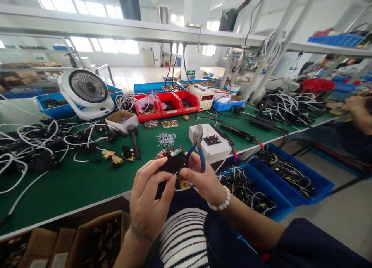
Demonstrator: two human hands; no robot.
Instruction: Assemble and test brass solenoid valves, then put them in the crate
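Observation:
My left hand (149, 196) grips a small black valve body (173, 160) with a green part and red wires on top and a brass fitting (183, 182) beneath. My right hand (203, 181), with a white bead bracelet at the wrist, touches the same part and holds blue-handled pliers (197, 146), jaws pointing up. Both hands are raised above the front edge of the green work table (75, 182), over my lap.
On the table lie a white fan (87, 90), tangled white cables with black parts (35, 144), brass fittings (112, 156), a screw pile (165, 138), red bins (168, 104), and a white control box (210, 142). Blue crates (290, 179) sit right; cardboard boxes (99, 237) below. Another person's hand (359, 109) shows far right.

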